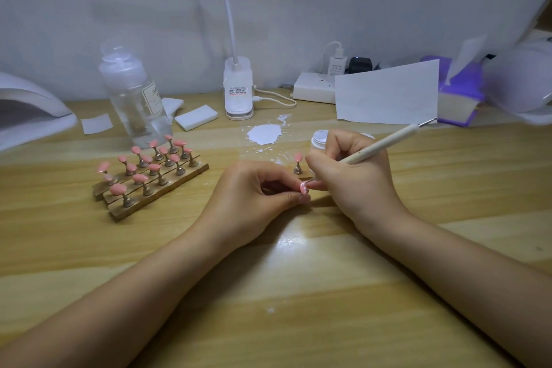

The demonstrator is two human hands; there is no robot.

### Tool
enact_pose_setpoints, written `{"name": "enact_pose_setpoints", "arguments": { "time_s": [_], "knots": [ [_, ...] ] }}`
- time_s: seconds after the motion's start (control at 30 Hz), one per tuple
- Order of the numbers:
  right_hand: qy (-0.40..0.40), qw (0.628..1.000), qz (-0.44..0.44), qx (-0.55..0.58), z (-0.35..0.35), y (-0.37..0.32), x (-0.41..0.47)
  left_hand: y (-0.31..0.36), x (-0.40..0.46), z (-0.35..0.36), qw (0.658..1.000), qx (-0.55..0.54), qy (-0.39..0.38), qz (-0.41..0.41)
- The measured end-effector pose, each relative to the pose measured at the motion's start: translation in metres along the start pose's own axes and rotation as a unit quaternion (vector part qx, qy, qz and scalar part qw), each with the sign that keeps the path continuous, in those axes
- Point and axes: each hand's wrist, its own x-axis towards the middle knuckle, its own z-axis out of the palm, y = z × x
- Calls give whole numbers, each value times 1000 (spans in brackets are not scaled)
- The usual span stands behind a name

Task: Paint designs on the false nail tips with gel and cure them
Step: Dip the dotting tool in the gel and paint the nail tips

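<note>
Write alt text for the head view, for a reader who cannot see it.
Over a wooden table, the left hand pinches a pink nail tip while the right hand touches a dotting tool to it, adding white dots. To the left, a wooden rack holds more pink tips on stands; one stand waits beside a small open jar.

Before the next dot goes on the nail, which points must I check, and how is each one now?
1. Left hand pinches the nail tip firmly: ok.
2. Right hand grips the dotting tool like a pen: ok.
3. Tool point is at the nail tip: ok.
4. Gel on the tool point: cannot tell, too small.
5. Gel jar is open and close behind the right hand: ok.
6. Cure lamp is within reach at the left: ok; whether it is on, cannot tell.
</note>
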Motion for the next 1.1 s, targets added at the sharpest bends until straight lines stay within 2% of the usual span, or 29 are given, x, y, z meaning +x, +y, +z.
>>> {"name": "enact_pose_setpoints", "arguments": {
  "time_s": [0.57, 0.77, 1.1],
  "knots": [
    [-6, 1000, -4, 4, 0, 1, 1, -2, 1, 0, 1000, 8, -3, 5],
    [-1, 999, 27, 44, -1, 1, 2, -1, 1, 0, 1000, 8, -4, 3],
    [-7, 1000, 14, -10, -1, 1, 1, -2, 1, 0, 1000, 3, 2, -1]
  ]
}}
